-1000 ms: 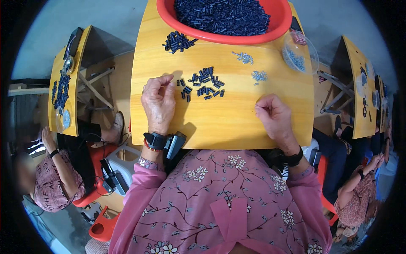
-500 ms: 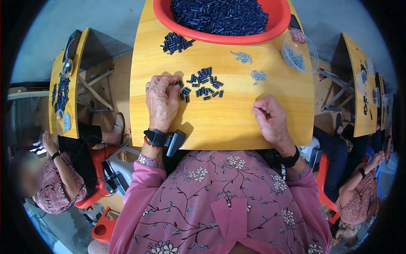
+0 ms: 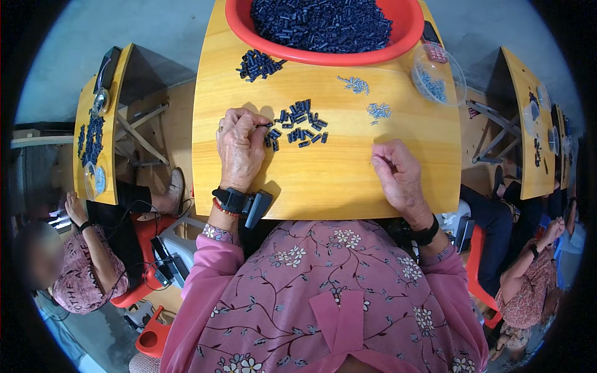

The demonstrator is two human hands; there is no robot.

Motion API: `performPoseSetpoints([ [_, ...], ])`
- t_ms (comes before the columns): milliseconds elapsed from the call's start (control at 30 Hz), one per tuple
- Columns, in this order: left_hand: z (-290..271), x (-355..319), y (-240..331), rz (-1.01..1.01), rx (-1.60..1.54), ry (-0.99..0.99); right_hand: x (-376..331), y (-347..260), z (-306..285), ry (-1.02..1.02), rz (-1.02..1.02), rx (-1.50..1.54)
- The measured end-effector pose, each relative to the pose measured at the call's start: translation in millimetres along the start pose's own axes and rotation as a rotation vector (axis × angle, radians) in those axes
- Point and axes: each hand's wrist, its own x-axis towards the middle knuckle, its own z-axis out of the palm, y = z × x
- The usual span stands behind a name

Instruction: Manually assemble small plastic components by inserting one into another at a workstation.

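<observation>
My left hand (image 3: 241, 144) is closed, thumb and forefinger pinching a small dark plastic piece (image 3: 267, 125) at the left edge of a loose group of the same dark pieces (image 3: 301, 115). On the right, my right hand (image 3: 398, 174) rests at the table with thumb and forefinger pressed together; what they hold, if anything, is too small to make out. Beyond that hand lie two little heaps of small silvery metal parts, a nearer heap (image 3: 379, 110) and a farther heap (image 3: 356, 84). A denser pile of dark pieces (image 3: 257, 64) sits farther back at the left.
A red basin (image 3: 323, 59) full of dark pieces stands at the table's far edge. A clear round tub (image 3: 459, 87) with silvery parts is at the back right, near a phone-like device (image 3: 433, 43). Other people sit at a left table (image 3: 115, 143) and a right table (image 3: 522, 124).
My left fingers have drawn back slightly, and a dark piece now shows between their tips. My right hand has hardly moved.
</observation>
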Motion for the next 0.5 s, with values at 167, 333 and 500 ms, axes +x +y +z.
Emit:
performPoseSetpoints([
  [167,-8.9,-2.2,-5.2,0.029,-0.149,0.103,4.5,-4.2,-9.6,-0.042,-0.198,-0.120],
  [333,-27.2,-14.1,13.8,-0.146,-0.650,0.135,6.5,-16.3,-4.6,-0.122,0.145,0.330],
  [500,-25.3,-26.7,44.1,-0.323,-1.008,0.064,32.3,-56.7,22.5,-0.225,0.197,0.647],
])
